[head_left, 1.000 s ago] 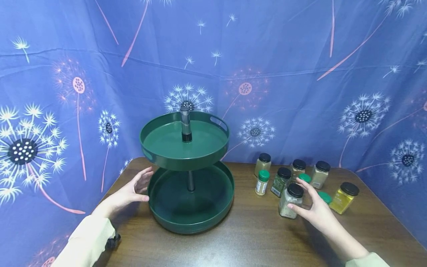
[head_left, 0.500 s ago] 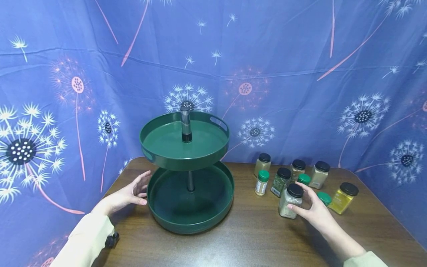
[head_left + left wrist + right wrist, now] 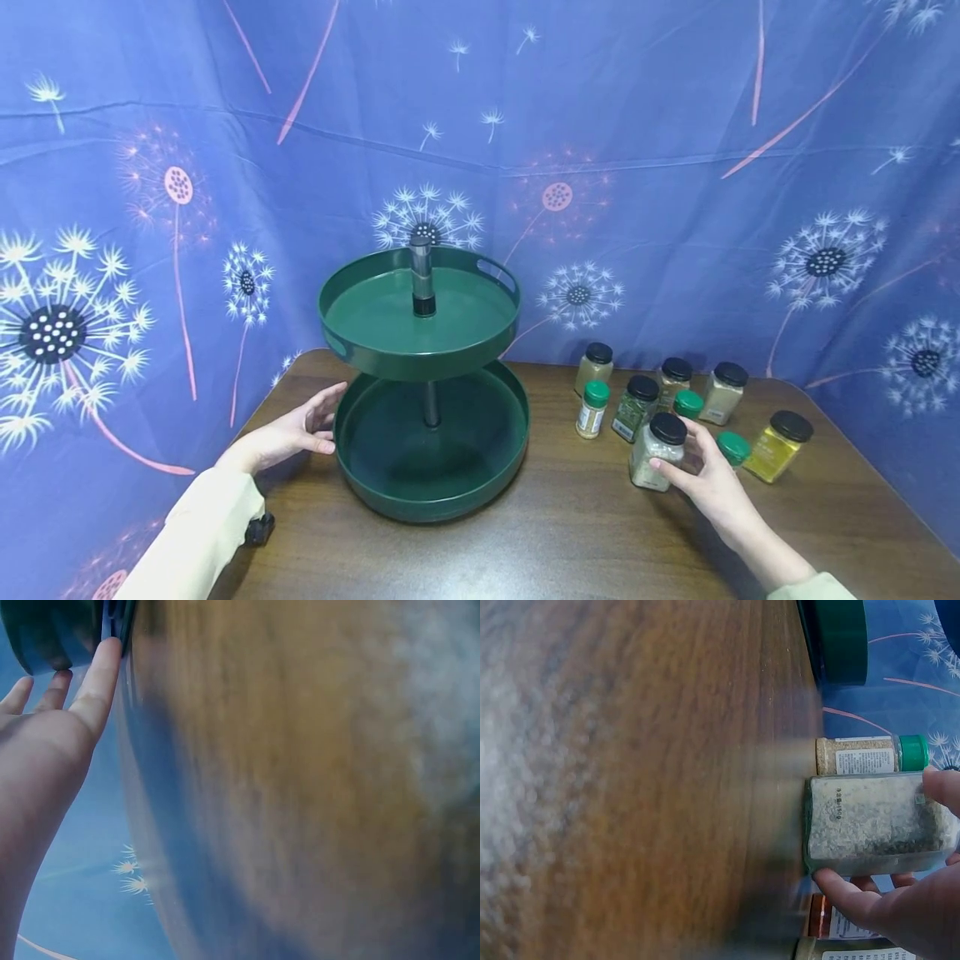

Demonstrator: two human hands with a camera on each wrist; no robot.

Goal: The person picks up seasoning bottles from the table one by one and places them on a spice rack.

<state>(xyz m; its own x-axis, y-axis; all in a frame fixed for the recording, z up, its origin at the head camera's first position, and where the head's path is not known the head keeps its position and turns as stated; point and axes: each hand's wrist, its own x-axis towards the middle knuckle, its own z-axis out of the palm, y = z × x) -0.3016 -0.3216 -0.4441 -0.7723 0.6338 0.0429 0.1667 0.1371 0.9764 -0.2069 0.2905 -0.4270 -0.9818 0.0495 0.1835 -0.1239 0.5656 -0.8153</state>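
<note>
My right hand holds a clear spice jar with a black lid and pale, flaky contents. The thumb lies on the jar's near side and the fingers reach around its right side. In the right wrist view the same jar sits between thumb and fingers, its base close to the table. At the left, my left hand is beside a two-tier green tray stand, thumb and fingertips right at the lower tray's rim. Its fingers are loosely spread and hold nothing.
Several other spice jars stand around the held one: a green-capped shaker, a jar of green herbs and a yellow jar at the right. A patterned blue cloth hangs behind the wooden table.
The right index finger has come down from above the neighbouring green cap to the jar's side. The left hand has shifted slightly at the tray's rim. The jar stays in about the same place.
</note>
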